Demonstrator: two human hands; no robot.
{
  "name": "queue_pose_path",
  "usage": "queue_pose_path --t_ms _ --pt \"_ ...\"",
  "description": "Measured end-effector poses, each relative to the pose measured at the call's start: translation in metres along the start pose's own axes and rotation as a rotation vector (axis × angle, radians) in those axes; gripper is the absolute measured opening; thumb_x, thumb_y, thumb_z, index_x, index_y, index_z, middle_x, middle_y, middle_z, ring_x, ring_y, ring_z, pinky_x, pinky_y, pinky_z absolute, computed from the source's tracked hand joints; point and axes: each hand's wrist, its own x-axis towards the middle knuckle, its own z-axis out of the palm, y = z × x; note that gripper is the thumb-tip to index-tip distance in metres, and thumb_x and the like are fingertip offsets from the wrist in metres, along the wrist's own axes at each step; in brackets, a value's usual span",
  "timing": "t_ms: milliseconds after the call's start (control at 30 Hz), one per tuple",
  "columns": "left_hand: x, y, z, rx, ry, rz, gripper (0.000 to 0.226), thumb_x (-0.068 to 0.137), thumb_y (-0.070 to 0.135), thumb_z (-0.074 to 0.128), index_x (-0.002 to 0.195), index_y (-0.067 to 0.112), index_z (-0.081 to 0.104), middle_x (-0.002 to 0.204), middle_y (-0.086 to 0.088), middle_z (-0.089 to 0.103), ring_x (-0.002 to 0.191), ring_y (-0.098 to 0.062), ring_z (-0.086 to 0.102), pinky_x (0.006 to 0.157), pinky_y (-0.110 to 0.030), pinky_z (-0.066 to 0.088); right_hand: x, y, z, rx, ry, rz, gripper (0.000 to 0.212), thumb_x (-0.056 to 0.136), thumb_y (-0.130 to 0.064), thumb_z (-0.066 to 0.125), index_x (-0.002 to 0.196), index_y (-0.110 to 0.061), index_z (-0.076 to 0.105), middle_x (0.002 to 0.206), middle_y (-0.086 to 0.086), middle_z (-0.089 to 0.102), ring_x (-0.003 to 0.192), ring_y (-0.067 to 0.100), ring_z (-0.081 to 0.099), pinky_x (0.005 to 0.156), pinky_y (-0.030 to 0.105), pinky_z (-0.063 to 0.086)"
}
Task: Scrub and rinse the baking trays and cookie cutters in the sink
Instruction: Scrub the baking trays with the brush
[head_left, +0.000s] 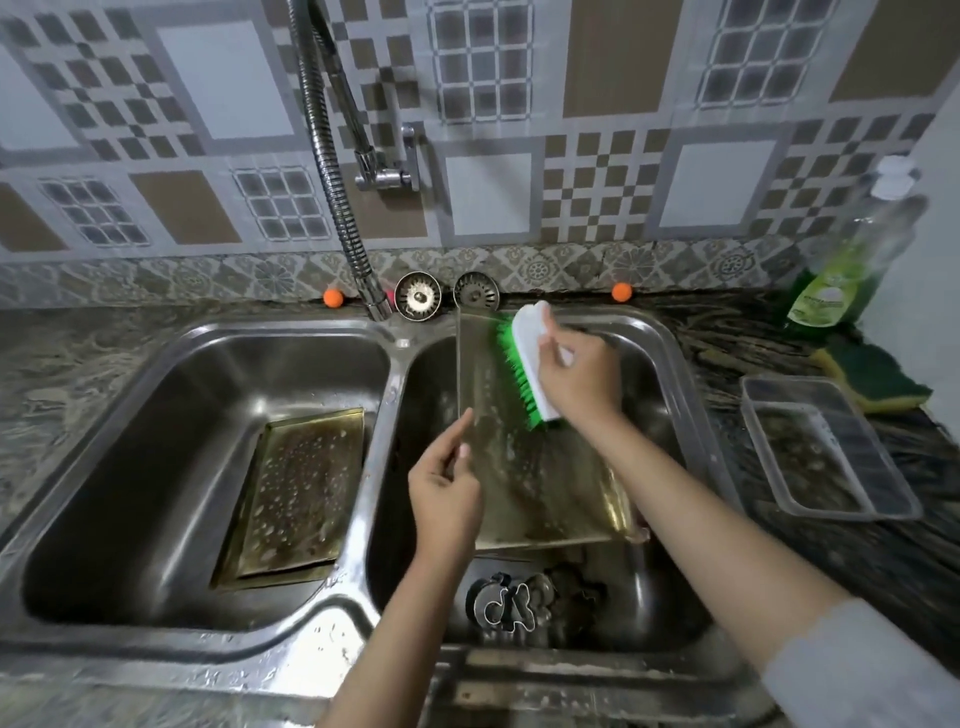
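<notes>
A metal baking tray (540, 483) leans tilted in the right basin of the double sink (384, 364), its far end on the back rim. My left hand (447, 488) grips the tray's left edge. My right hand (576, 379) holds a white scrub brush (530, 358) with green bristles pressed against the tray's upper part. A second tray (301, 493), wet and spotted with suds, leans in the left basin. Several metal cookie cutters (519, 603) lie on the right basin's bottom, below the held tray.
A flexible hose faucet (337, 208) hangs over the divider. Two strainer plugs (418, 296) sit on the back rim. At the right, on the counter, are a green dish-soap bottle (831, 291), a yellow-green sponge (878, 379) and a clear plastic container (826, 447).
</notes>
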Motion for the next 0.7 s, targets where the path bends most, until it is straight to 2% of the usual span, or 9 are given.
queue_pose_path --t_ms 100,167,267,300,367,433,500,600,700 --pt "0.022 0.006 -0.006 0.008 0.090 0.025 0.040 0.094 -0.004 0.045 0.114 0.026 0.063 0.115 0.010 0.063 0.114 -0.010 0.058 0.095 -0.014 0.043 -0.059 0.000 0.001 -0.024 -0.070 -0.152 0.036 0.089 -0.033 0.051 0.123 -0.032 0.060 0.080 0.010 0.072 0.060 0.014 0.062 0.050 0.024 0.035" --pt "0.035 0.012 -0.013 0.007 0.149 0.083 0.041 0.093 -0.007 0.045 0.113 0.025 0.061 0.116 0.004 0.063 0.114 -0.010 0.057 0.092 -0.009 0.041 -0.091 -0.003 -0.012 0.049 -0.205 -0.175 0.037 0.088 -0.037 0.050 0.125 -0.041 0.056 0.079 -0.003 0.074 0.055 0.002 0.058 0.048 0.020 0.040" --pt "0.043 0.016 -0.022 0.026 0.151 0.114 0.042 0.093 -0.008 0.044 0.115 0.024 0.061 0.118 0.003 0.062 0.119 -0.013 0.055 0.099 -0.015 0.039 -0.082 0.001 -0.039 0.172 -0.203 -0.155 0.037 0.091 -0.027 0.058 0.126 -0.040 0.053 0.089 -0.023 0.067 0.078 0.001 0.065 0.065 0.020 0.052" --pt "0.044 0.016 -0.024 0.035 0.143 0.102 0.042 0.093 -0.007 0.043 0.116 0.023 0.062 0.118 0.003 0.062 0.120 -0.012 0.054 0.101 -0.016 0.038 -0.072 0.004 -0.050 0.164 -0.146 -0.166 0.038 0.091 -0.028 0.058 0.127 -0.040 0.051 0.096 -0.019 0.068 0.083 0.008 0.066 0.071 0.022 0.052" --pt "0.042 0.017 -0.027 0.051 0.123 0.082 0.040 0.094 -0.005 0.043 0.117 0.021 0.064 0.117 0.006 0.061 0.118 -0.009 0.053 0.101 -0.016 0.038 -0.052 0.012 -0.071 0.114 -0.069 -0.185 0.039 0.092 -0.033 0.057 0.127 -0.046 0.047 0.102 -0.008 0.068 0.078 0.012 0.066 0.066 0.015 0.048" --pt "0.038 0.017 -0.027 0.039 0.110 0.077 0.040 0.094 -0.006 0.043 0.114 0.022 0.065 0.112 0.009 0.061 0.113 -0.005 0.053 0.092 -0.005 0.039 -0.040 0.025 -0.085 0.075 -0.066 -0.188 0.036 0.089 -0.046 0.054 0.121 -0.060 0.045 0.118 -0.001 0.066 0.098 0.016 0.065 0.076 0.022 0.050" --pt "0.035 0.015 -0.024 0.015 0.101 0.067 0.041 0.094 -0.008 0.043 0.109 0.023 0.065 0.109 0.010 0.062 0.105 0.000 0.055 0.082 0.002 0.039 -0.040 0.034 -0.090 0.069 -0.111 -0.186 0.037 0.083 -0.058 0.052 0.118 -0.067 0.044 0.134 -0.007 0.055 0.119 0.006 0.054 0.091 0.024 0.048" --pt "0.029 0.012 -0.019 -0.001 0.065 0.022 0.039 0.094 -0.008 0.041 0.106 0.020 0.066 0.107 0.008 0.065 0.093 0.011 0.058 0.076 0.000 0.041 -0.051 0.037 -0.084 0.134 -0.162 -0.161 0.044 0.079 -0.057 0.057 0.121 -0.060 0.046 0.135 -0.015 0.049 0.115 -0.016 0.045 0.095 0.015 0.043" --pt "0.022 0.008 -0.019 -0.049 0.035 -0.051 0.037 0.095 -0.008 0.039 0.104 0.015 0.066 0.097 0.015 0.065 0.085 0.015 0.059 0.083 -0.010 0.042 -0.065 0.034 -0.080 0.148 -0.158 -0.162 0.046 0.080 -0.052 0.060 0.123 -0.057 0.045 0.136 -0.013 0.047 0.110 -0.026 0.041 0.088 0.003 0.039"
